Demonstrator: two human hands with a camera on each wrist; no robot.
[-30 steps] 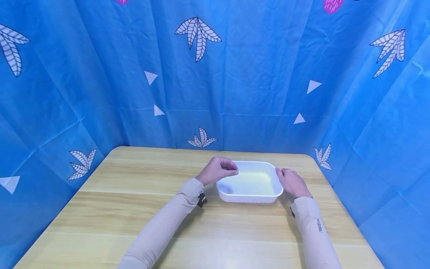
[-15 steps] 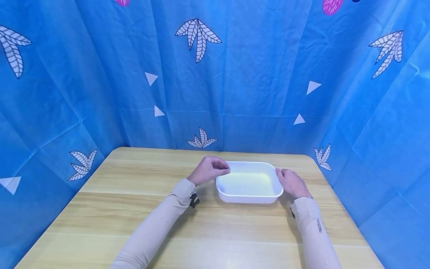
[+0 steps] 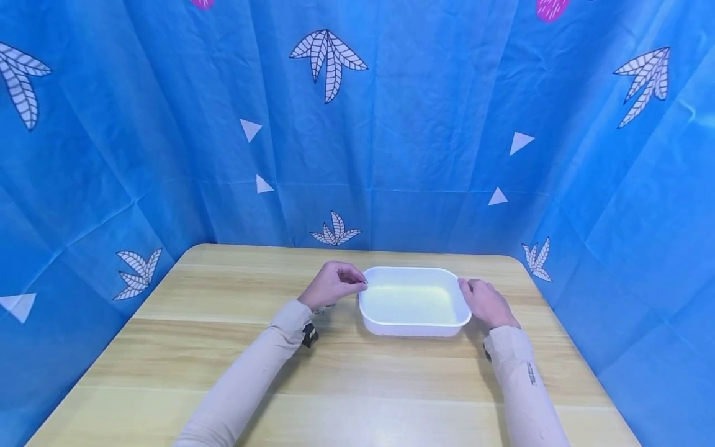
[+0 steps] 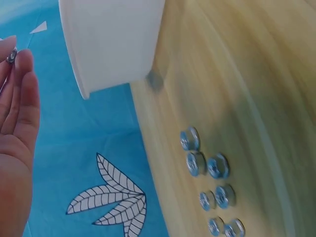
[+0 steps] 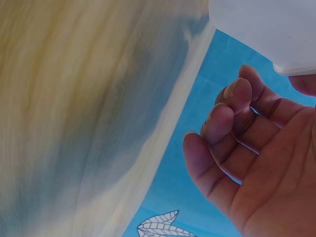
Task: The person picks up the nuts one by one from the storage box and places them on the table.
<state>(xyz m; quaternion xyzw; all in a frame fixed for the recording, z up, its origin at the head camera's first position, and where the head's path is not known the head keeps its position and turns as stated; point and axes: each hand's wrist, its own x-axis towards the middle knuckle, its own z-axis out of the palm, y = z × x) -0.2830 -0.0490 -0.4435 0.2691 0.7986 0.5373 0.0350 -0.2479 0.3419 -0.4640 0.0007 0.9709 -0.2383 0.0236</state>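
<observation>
A white plastic basin point(image 3: 412, 331) with rounded corners stands on the table. My left hand point(image 3: 332, 287) is raised at its left rim, pinching a small metal nut point(image 4: 12, 55) between thumb and fingertips. Beneath that hand, several flanged metal nuts point(image 4: 196, 163) lie on the wood; in the head view the hand and wrist mostly hide them. At the basin's right side, my right hand point(image 3: 488, 304) holds the rim with its thumb over the edge. The right wrist view shows its other fingers point(image 5: 217, 123) curled below the basin's edge.
The light wooden table point(image 3: 391, 385) has rounded far corners. A blue curtain point(image 3: 436, 124) printed with leaves and triangles hangs behind it and along both sides. Wood surface stretches in front of the basin and to the left of the left arm.
My left hand has moved left, from over the basin's inside to its left rim, still pinching the nut. Some loose nuts now show beneath it. The right hand and basin stay put.
</observation>
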